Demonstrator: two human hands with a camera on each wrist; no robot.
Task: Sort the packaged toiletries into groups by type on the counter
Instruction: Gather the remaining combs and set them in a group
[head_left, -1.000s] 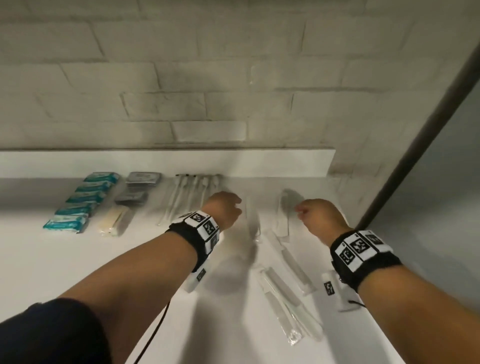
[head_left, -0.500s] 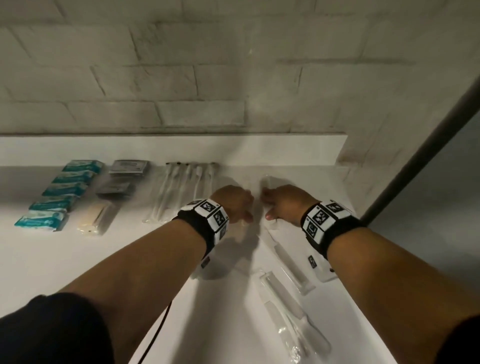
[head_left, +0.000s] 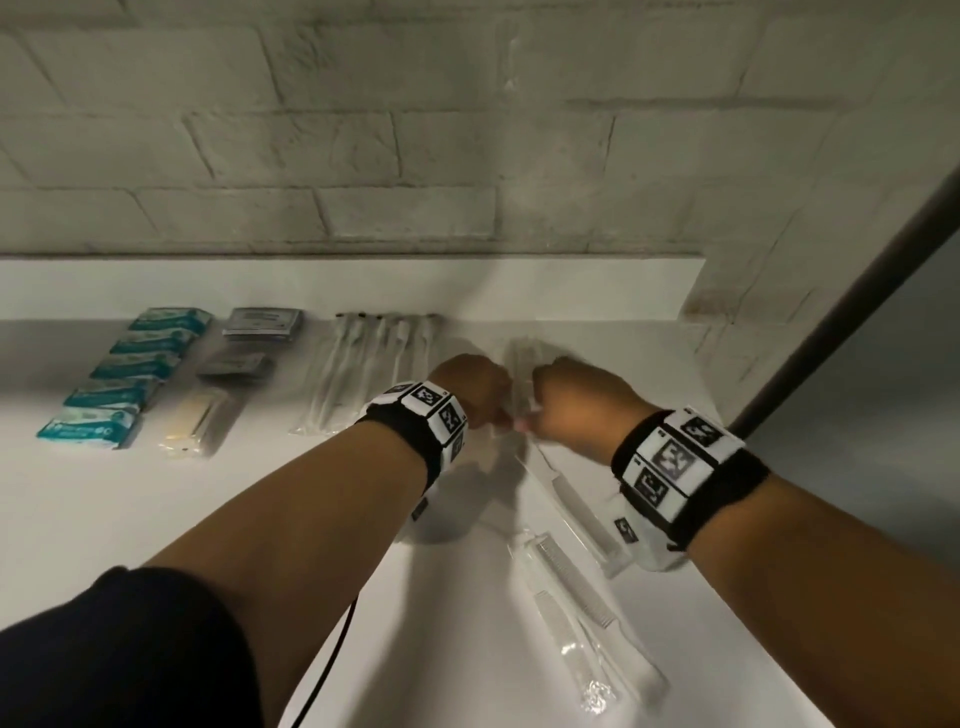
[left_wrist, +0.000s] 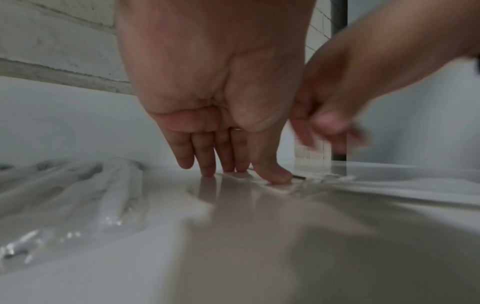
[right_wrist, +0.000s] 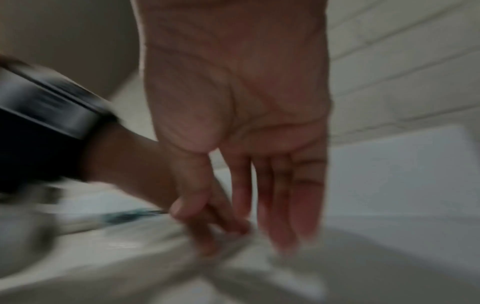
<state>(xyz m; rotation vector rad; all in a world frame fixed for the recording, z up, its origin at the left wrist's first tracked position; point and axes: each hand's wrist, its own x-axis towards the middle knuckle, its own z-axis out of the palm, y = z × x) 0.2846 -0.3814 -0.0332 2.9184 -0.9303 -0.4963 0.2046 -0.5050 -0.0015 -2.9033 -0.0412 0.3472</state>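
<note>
Near the back ledge my left hand (head_left: 493, 410) and right hand (head_left: 530, 421) meet over a clear comb packet (head_left: 522, 358). In the left wrist view the left hand (left_wrist: 233, 170) has straight fingers, and its fingertips (left_wrist: 207, 172) and thumb press the clear packet (left_wrist: 280, 186) flat on the white counter (head_left: 156, 519). The right hand (right_wrist: 259, 222) is blurred, with fingers hanging straight just over the same packet; nothing is gripped. Two more clear comb packets (head_left: 576, 519) (head_left: 582, 613) lie closer to me on the right.
Along the back stand a row of teal packets (head_left: 130, 374), two grey packets (head_left: 262, 325), a beige packet (head_left: 195, 423) and several packaged toothbrushes (head_left: 363, 374). A low white ledge (head_left: 311, 286) and brick wall close the back. A dark post (head_left: 831, 322) marks the counter's right edge.
My right hand has swung left to join the left hand at the clear packet by the ledge. The left hand has stayed near the same spot.
</note>
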